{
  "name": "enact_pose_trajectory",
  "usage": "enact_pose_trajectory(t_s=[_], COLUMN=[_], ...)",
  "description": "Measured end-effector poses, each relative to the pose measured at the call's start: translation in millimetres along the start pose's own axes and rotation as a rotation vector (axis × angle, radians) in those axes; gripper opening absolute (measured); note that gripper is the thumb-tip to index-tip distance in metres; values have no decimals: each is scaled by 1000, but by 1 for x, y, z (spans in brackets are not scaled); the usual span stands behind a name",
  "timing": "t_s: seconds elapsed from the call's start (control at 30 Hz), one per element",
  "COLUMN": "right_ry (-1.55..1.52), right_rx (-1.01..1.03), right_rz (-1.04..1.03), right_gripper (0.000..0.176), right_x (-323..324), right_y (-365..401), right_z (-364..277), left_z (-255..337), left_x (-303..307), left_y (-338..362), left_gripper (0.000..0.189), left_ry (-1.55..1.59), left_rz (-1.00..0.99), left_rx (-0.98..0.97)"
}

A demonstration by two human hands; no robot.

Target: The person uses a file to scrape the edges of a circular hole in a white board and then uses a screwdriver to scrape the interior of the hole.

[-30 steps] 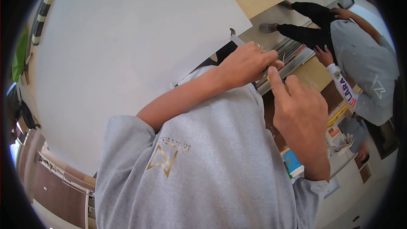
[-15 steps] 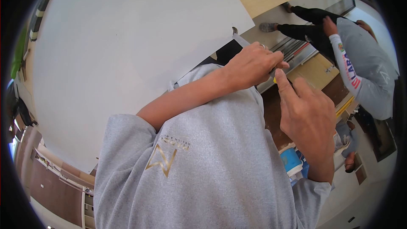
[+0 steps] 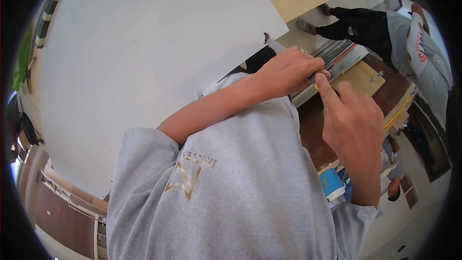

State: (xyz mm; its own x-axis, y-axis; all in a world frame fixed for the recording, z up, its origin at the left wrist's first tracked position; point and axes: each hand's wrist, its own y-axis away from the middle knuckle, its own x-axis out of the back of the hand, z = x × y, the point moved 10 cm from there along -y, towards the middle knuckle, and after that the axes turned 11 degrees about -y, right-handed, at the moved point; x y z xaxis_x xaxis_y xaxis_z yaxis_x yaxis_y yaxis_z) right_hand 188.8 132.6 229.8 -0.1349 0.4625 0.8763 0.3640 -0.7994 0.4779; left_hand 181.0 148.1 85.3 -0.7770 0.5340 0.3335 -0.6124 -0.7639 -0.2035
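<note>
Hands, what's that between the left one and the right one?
In the head view, a small thing with a yellow bit sits between the left hand and the forefinger of the right hand. It is mostly hidden.

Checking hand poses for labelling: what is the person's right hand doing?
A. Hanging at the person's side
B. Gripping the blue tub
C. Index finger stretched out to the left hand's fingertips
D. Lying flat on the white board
C: the right hand stretches its index finger up to the fingertips of the left hand, which pinch a small thing with a yellow bit, beside the white board.
</note>
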Motion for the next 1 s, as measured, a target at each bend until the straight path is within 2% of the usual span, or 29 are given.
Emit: enact_pose_trajectory(t_s=[0.1,0.3,0.4,0.5,0.63,0.7,0.8,1.0], right_ry=[-8,-38,-77,-101,-58,-41,-30,-21], right_rx=[23,26,-28,-76,-17,-2,19,36], right_rz=[-9,-74,-115,-122,-41,-82,-82,-112], right_gripper=[44,47,46,44,44,48,48,47], right_x=[-4,-11,-26,-24,-6,-2,-2,-3], right_y=[-6,-13,-21,-20,-21,-24,-26,-28], right_z=[1,-1,10,18,13,9,8,2], left_z=[-8,-10,-26,-31,-18,-13,-17,-15], left_x=[-6,0,-6,-17,0,11,5,10], left_y=[3,9,4,1,1,4,5,8], left_gripper=[14,19,20,18,16,15,14,15], left_ry=[-47,-40,44,14,-28,-29,-38,-11], left_rz=[-27,92,65,-78,70,134,82,151], left_rx=[25,39,85,115,70,93,124,120])
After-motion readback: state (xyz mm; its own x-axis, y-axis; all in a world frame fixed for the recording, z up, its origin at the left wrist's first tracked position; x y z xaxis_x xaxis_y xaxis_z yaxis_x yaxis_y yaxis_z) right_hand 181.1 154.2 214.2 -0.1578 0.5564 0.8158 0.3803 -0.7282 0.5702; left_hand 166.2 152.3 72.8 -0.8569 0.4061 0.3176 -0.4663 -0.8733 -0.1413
